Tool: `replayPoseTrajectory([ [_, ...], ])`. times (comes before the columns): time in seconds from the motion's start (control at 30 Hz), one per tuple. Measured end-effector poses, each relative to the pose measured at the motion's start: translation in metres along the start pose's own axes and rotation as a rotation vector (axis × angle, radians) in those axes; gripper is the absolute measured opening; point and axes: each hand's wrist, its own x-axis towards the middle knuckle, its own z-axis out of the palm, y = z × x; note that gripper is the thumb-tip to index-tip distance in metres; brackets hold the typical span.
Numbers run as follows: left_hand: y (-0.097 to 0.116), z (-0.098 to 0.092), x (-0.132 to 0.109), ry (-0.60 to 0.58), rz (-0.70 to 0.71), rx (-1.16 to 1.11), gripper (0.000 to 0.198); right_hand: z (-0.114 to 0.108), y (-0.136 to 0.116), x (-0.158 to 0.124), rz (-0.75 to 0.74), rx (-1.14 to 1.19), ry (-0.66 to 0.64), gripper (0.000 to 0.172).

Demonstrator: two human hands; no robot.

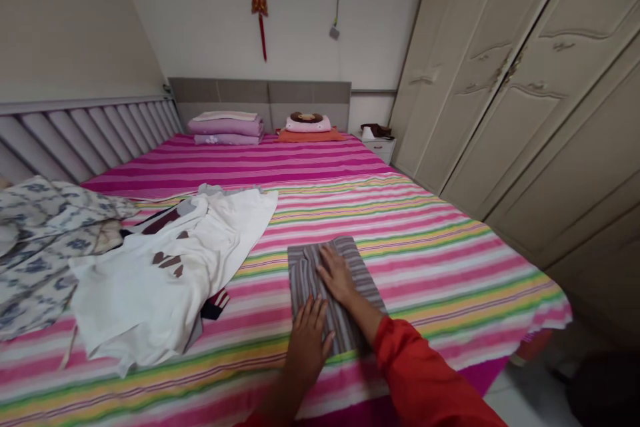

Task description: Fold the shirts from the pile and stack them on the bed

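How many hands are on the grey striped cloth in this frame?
2: the right hand lies flat across the upper middle of the cloth, and the left hand rests at its lower left edge.

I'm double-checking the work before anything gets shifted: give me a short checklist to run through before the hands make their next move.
1. Right hand resting on the gray striped cloth: ok.
2. Left hand at the cloth's near-left part, fingers spread: ok.
3. Cloth apart from the white shirt: ok, the striped bed cover shows between them.
4. White shirt smoothed flat: not ok, it lies rumpled.
5. Underside of the gray cloth free of creases: cannot tell, it is hidden.
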Motion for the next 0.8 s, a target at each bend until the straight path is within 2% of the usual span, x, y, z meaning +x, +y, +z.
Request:
replayPoseTrajectory([
  [0.07,-0.002,-0.002,0.001,0.003,0.008,-0.003,0.057,-0.016,0.020,-0.015,0.256,0.202,0.226,0.055],
  [0.1,-0.003,-0.002,0.001,0.005,0.008,-0.008,0.057,-0.023,0.030,-0.024,0.376,0.296,0.282,0.056],
  [0.17,-0.003,-0.004,0.002,0.007,0.000,-0.028,0.055,-0.037,0.046,-0.039,0.530,0.431,0.277,0.055],
  [0.3,-0.001,-0.009,0.006,-0.027,-0.038,-0.123,0.053,-0.054,0.058,-0.057,0.616,0.655,0.058,0.036],
  [0.4,-0.008,-0.018,0.012,-0.050,-0.083,-0.272,0.048,-0.064,0.057,-0.057,0.662,0.856,-0.160,0.035],
  [0.47,-0.022,-0.028,0.017,0.002,-0.152,-0.379,0.044,-0.071,0.055,-0.055,0.675,0.955,-0.284,0.034],
  [0.53,-0.042,-0.038,0.022,0.140,-0.287,-0.419,0.044,-0.076,0.054,-0.053,0.680,1.021,-0.369,0.032],
  [0.63,-0.072,-0.049,0.023,0.338,-0.547,-0.295,0.049,-0.079,0.053,-0.052,0.750,1.082,-0.493,0.030],
  [0.7,-0.084,-0.050,0.021,0.357,-0.630,-0.182,0.049,-0.078,0.050,-0.051,0.817,1.098,-0.560,0.028],
  [0.8,-0.086,-0.048,0.020,0.315,-0.638,-0.058,0.048,-0.072,0.044,-0.051,0.855,1.084,-0.564,0.022],
])
